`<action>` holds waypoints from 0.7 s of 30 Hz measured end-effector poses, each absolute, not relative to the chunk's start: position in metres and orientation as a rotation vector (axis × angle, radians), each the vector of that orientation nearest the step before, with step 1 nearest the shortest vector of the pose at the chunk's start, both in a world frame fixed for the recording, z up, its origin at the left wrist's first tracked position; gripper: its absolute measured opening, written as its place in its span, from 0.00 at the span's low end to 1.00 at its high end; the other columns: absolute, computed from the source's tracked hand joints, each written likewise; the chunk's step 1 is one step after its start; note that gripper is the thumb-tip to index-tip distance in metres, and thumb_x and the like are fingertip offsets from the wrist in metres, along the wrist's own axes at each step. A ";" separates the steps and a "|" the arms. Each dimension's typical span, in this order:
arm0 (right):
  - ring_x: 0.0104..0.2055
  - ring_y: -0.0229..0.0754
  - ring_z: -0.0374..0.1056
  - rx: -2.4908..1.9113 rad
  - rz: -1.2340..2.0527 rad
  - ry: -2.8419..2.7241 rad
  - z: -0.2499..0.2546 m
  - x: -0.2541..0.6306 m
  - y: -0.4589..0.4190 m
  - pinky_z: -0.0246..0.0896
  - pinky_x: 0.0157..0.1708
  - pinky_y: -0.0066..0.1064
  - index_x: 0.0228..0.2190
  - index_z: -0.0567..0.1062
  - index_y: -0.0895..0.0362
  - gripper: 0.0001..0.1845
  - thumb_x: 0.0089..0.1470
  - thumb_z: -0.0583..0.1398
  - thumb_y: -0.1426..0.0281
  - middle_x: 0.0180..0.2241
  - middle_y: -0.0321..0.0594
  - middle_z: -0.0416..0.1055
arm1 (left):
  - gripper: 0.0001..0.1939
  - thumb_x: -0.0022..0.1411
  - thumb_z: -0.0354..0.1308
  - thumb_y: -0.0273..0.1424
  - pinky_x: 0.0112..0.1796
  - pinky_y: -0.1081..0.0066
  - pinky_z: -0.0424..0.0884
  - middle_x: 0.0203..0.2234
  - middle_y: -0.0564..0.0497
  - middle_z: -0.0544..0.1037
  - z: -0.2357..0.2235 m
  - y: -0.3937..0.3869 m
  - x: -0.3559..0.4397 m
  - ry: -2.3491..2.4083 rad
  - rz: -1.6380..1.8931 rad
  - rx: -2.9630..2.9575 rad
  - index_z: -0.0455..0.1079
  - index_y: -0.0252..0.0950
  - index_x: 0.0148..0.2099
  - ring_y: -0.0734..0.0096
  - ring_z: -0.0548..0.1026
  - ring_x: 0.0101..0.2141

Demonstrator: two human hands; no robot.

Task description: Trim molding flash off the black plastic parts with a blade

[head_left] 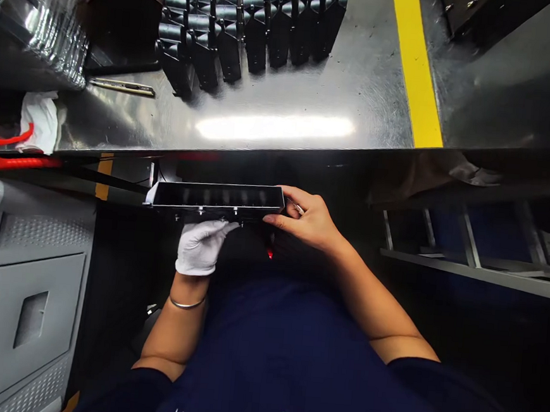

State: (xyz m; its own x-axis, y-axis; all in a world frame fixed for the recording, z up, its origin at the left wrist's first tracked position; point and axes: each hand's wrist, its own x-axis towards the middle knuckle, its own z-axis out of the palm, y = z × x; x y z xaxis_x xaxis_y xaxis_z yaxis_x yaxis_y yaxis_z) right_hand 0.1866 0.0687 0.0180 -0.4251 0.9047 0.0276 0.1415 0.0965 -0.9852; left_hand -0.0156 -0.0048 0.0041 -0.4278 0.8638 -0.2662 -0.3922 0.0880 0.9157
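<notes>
A long, glossy black rectangular part (pixel 219 195) is held level in front of my body, just off the table's front edge. Small metal pins or screws stick out along its near lower edge. My left hand (pixel 200 246), in a white glove, grips it from below near the middle; the fingertips are partly hidden by the part. At the right end, my bare right hand (pixel 309 218) pinches it between thumb and fingers. A thin, light-coloured tool (pixel 298 208) also shows among the right fingers, its kind unclear.
Rows of similar black parts (pixel 255 30) stand on the metal table (pixel 283 105). A box cutter (pixel 122 87), stacked clear plastic trays (pixel 45 35) and white tissue (pixel 40 121) lie left. Red-handled pliers (pixel 3 154) rest near a grey cabinet (pixel 29 301). Yellow tape (pixel 417 65) crosses the tabletop.
</notes>
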 end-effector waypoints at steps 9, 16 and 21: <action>0.35 0.40 0.72 -1.153 1.029 -1.809 0.022 0.155 0.044 0.66 0.36 0.29 0.45 0.74 0.55 0.23 0.50 0.65 0.57 0.39 0.41 0.76 | 0.10 0.47 0.70 0.34 0.50 0.63 0.73 0.34 0.55 0.81 0.037 0.038 0.016 1.152 1.629 0.087 0.74 0.41 0.33 0.65 0.79 0.42; 0.26 0.34 0.63 -1.196 1.319 -1.681 0.028 0.153 0.029 0.57 0.29 0.27 0.39 0.71 0.55 0.13 0.63 0.52 0.61 0.25 0.32 0.68 | 0.24 0.53 0.66 0.34 0.53 0.63 0.71 0.49 0.54 0.75 0.036 0.040 0.033 1.469 2.136 0.413 0.66 0.46 0.53 0.67 0.75 0.50; 0.24 0.33 0.59 -1.182 1.360 -1.528 0.020 0.141 0.022 0.54 0.26 0.26 0.34 0.71 0.56 0.11 0.60 0.55 0.62 0.25 0.32 0.66 | 0.28 0.49 0.69 0.35 0.54 0.60 0.70 0.47 0.53 0.76 0.032 0.034 0.036 1.550 2.174 0.491 0.66 0.44 0.53 0.66 0.76 0.48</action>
